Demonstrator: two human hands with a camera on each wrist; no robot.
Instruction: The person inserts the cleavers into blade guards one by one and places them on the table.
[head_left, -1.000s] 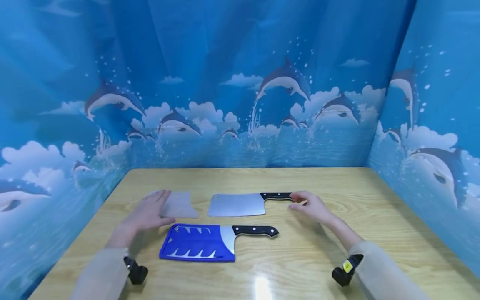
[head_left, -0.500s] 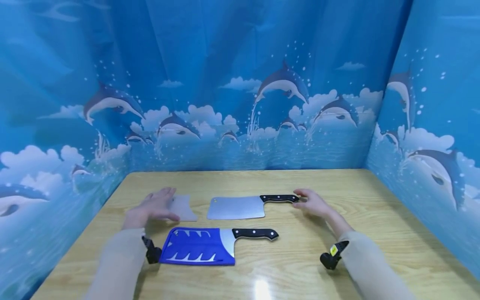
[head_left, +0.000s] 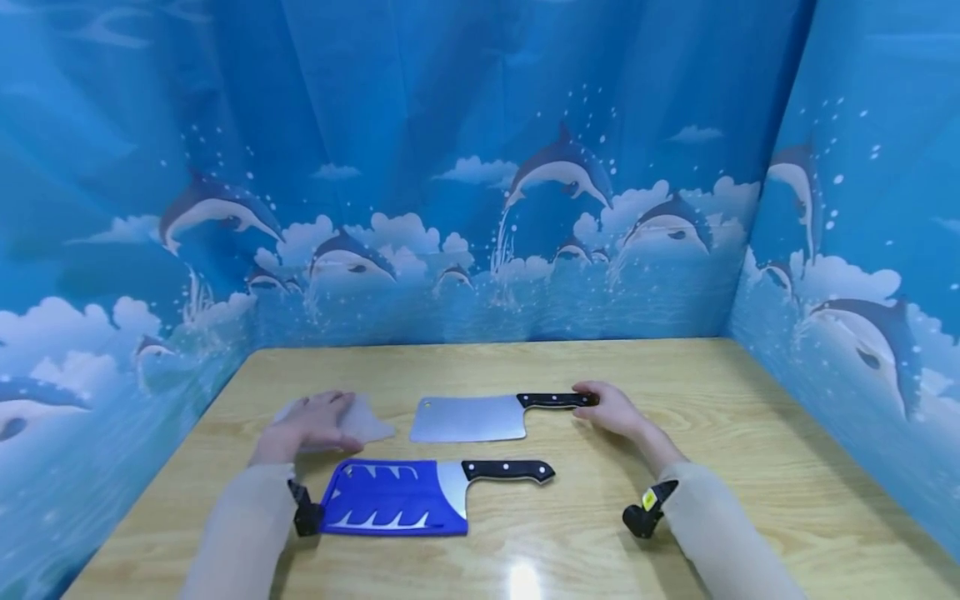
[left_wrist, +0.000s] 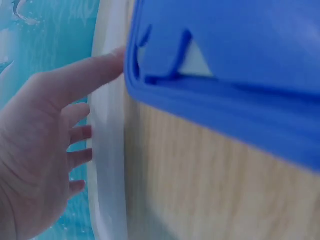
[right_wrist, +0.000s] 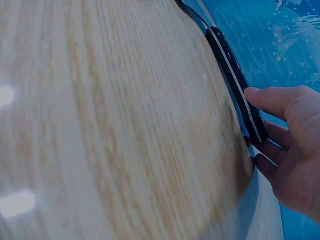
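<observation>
A bare-bladed cleaver (head_left: 468, 419) with a black riveted handle lies across the back of the table. My right hand (head_left: 611, 408) pinches the butt of that handle, thumb on the near side; the right wrist view shows the handle (right_wrist: 235, 80) between thumb and fingers. To the left, my left hand (head_left: 318, 423) holds a translucent white blade cover (head_left: 367, 419) from above, thumb at its near edge, partly hiding it. In front lies a second cleaver (head_left: 506, 471), its blade inside a blue blade cover (head_left: 390, 504) with cut-outs.
The wooden table (head_left: 585, 558) meets a blue dolphin-print curtain (head_left: 420, 208) at the back and sides. Close to the left wrist is the near-left corner of the blue cover. A light reflection shines at the table's front.
My right fingers have closed on the handle's end. The left hand has settled onto the white cover, which has turned slightly. The blue-covered cleaver stays put.
</observation>
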